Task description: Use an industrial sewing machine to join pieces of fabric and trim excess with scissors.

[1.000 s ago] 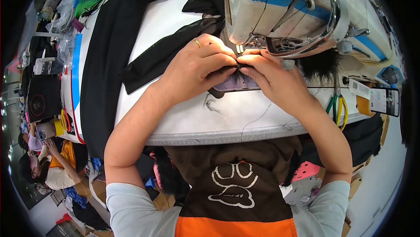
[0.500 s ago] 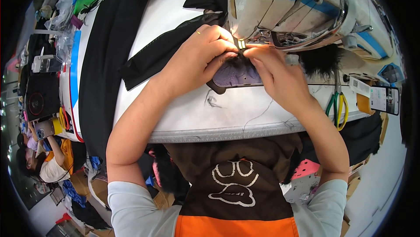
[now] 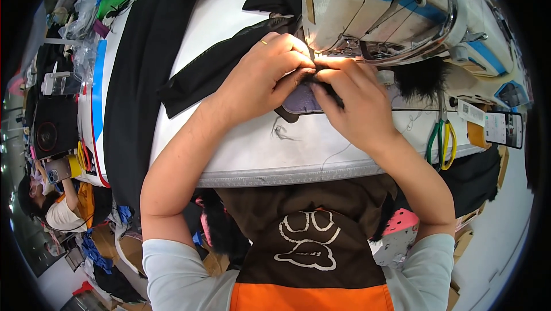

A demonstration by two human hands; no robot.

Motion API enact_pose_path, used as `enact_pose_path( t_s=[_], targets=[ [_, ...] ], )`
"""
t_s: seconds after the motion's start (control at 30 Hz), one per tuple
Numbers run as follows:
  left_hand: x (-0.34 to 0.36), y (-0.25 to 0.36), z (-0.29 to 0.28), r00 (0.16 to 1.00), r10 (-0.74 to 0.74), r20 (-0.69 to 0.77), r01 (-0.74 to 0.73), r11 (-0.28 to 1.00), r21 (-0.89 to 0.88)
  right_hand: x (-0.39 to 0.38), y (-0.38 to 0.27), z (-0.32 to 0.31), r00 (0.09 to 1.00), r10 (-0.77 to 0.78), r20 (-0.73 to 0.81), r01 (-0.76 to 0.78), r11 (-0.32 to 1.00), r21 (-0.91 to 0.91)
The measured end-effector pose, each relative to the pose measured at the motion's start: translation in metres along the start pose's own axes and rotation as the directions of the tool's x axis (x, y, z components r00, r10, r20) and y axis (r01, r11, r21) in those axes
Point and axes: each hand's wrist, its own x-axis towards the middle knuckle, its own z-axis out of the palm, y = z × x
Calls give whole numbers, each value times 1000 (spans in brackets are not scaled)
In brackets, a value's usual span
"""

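Observation:
At the lit needle area of a white sewing machine [image 3: 367, 12] with blue stripes, both of my hands meet. My left hand [image 3: 272, 72] has thumb and fingers pinched together on the edge of a black furry piece of fabric [image 3: 333, 93]. From the right, my right hand [image 3: 359, 95] closes on the same piece, its dark fur showing between thumb and fingers. Under the hands is the greyish-purple plate [image 3: 301, 99] of the machine bed. Much of the piece, and the needle itself, are hidden by the fingers and the machine head.
Black cloth [image 3: 212, 64] lies left of my left hand on the white table [image 3: 252, 144]. Scissors [image 3: 441, 138] with green and yellow handles and a phone [image 3: 505, 130] sit at the right. Loose threads [image 3: 281, 133] lie in front. A person [image 3: 66, 210] holds a phone at far left.
My right hand has drawn slightly down toward me, and its fingers have curled around the dark fur. More black fur now shows beneath them. My left hand has barely moved.

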Motion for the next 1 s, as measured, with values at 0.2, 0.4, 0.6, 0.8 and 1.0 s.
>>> enact_pose_path(
  t_s=[0.2,0.4,0.6,0.8,1.0],
  targets=[
    [-1,4,-2,1000,5,24,-6,999,43,3,-1,-8,995,75,64,-85,983,164],
    [-4,4,-1,999,41,5,-41,997,64,3,-3,-18,989,57,133,-79,983,164],
    [-3,13,-3,997,80,15,-81,986,145,-4,10,-26,963,79,257,-123,979,163],
    [-3,12,-3,997,71,14,-72,989,130,-3,18,-21,937,144,318,-193,972,131],
    [-1,18,-7,998,36,41,-42,989,145,-3,27,-13,964,52,260,-97,982,164]
  ],
)
